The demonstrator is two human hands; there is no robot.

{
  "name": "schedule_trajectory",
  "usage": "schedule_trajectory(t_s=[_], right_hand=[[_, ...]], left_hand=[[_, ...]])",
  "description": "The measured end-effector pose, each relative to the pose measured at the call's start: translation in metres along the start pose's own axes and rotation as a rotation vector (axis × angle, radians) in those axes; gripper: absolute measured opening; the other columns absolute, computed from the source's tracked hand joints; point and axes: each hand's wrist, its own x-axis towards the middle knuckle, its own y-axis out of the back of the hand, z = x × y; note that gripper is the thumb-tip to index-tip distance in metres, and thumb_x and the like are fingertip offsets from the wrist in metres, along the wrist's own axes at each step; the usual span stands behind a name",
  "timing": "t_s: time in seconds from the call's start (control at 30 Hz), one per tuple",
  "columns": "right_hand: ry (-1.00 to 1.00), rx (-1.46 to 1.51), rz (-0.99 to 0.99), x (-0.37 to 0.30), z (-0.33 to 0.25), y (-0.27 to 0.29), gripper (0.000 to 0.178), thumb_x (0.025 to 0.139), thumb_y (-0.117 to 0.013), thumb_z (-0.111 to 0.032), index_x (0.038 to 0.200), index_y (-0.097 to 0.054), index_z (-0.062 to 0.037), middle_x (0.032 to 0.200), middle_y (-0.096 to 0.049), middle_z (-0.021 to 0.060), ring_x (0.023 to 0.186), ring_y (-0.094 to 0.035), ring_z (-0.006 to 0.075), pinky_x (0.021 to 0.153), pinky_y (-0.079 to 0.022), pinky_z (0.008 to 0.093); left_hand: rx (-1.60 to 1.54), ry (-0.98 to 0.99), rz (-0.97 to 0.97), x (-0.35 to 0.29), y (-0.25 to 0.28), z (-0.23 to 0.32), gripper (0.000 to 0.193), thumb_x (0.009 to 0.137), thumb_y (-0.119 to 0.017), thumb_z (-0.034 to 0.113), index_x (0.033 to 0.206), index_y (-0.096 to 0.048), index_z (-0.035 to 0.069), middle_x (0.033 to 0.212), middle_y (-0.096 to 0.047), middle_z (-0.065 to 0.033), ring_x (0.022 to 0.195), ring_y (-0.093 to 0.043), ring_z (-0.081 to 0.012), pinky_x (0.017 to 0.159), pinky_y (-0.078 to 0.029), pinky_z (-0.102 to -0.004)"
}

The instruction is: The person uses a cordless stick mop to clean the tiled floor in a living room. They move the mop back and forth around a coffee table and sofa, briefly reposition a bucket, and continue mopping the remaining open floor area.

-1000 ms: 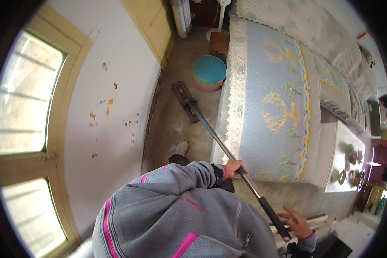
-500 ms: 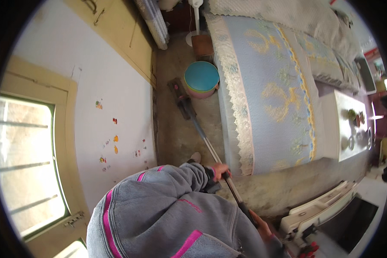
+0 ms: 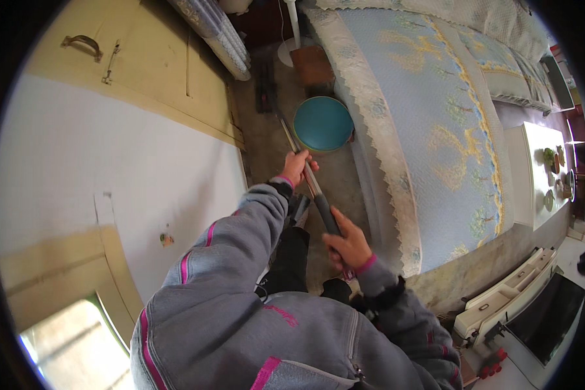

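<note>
A long-handled mop [image 3: 287,132] slants away from me, its pale pole running to a dark flat head [image 3: 264,91] on the floor. The head lies in shadow between the cupboard side and a brown box-like stool [image 3: 312,65]. My left hand [image 3: 296,167] is closed round the middle of the pole. Lower down, my right hand [image 3: 350,242] grips the dark upper end of the handle, some fingers hidden beneath. A round stool [image 3: 323,123] with a blue top stands just right of the pole.
The bed [image 3: 422,143], with a lace-edged blue cover, borders the narrow floor strip on the right. A yellow wooden door [image 3: 149,58] and white wall [image 3: 143,149] bound the left. A white stand [image 3: 294,26], a white table [image 3: 530,175] and a dark screen [image 3: 546,318] are farther off.
The mop head has slid farther away, past the blue stool toward the brown one. Both my hands have moved forward with the pole, and my view has turned.
</note>
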Motion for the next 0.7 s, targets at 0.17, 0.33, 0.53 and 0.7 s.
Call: schedule_trajectory(t_s=[0.17, 0.33, 0.53, 0.7], right_hand=[[-0.059, -0.141, -0.111, 0.111, -0.059, -0.034, 0.08, 0.079, -0.053, 0.002, 0.144, -0.011, -0.0173, 0.063, -0.05, 0.0055, 0.046, -0.048, 0.0123, 0.038, -0.042, 0.0294], [-0.09, -0.39, -0.081, 0.096, -0.05, -0.039, 0.085, 0.076, -0.051, 0.005, 0.144, -0.008, -0.0241, 0.061, -0.049, 0.005, 0.047, -0.05, 0.0123, 0.04, -0.044, 0.0299], [-0.243, -0.517, -0.129, -0.005, -0.016, -0.015, 0.085, 0.074, -0.049, 0.003, 0.145, -0.008, -0.0228, 0.068, -0.053, 0.0072, 0.049, -0.053, 0.0142, 0.047, -0.046, 0.0293], [0.086, -0.723, -0.122, -0.114, 0.055, 0.021, 0.083, 0.074, -0.053, 0.001, 0.144, -0.013, -0.0188, 0.107, -0.057, 0.0168, 0.085, -0.059, 0.0208, 0.076, -0.047, 0.0296]], left_hand=[[0.33, -0.098, 0.068, 0.068, 0.019, 0.093, 0.02, 0.085, -0.051, 0.013, 0.079, -0.045, -0.005, 0.062, -0.052, -0.0121, 0.05, -0.056, -0.0223, 0.043, -0.048, -0.0372], [0.414, -0.186, 0.171, 0.074, 0.028, 0.067, 0.02, 0.074, -0.057, 0.007, 0.068, -0.045, -0.007, 0.059, -0.05, -0.0132, 0.042, -0.055, -0.027, 0.041, -0.049, -0.0417], [0.611, 0.099, 0.07, 0.061, 0.062, 0.004, 0.054, 0.073, -0.055, 0.007, 0.113, -0.021, -0.005, 0.089, -0.049, -0.0227, 0.074, -0.058, -0.0338, 0.056, -0.051, -0.0514], [0.729, 0.437, -0.032, 0.011, 0.094, -0.09, 0.049, 0.078, -0.045, 0.012, 0.113, -0.012, 0.002, 0.078, -0.051, -0.0287, 0.054, -0.056, -0.0382, 0.052, -0.049, -0.0578]])
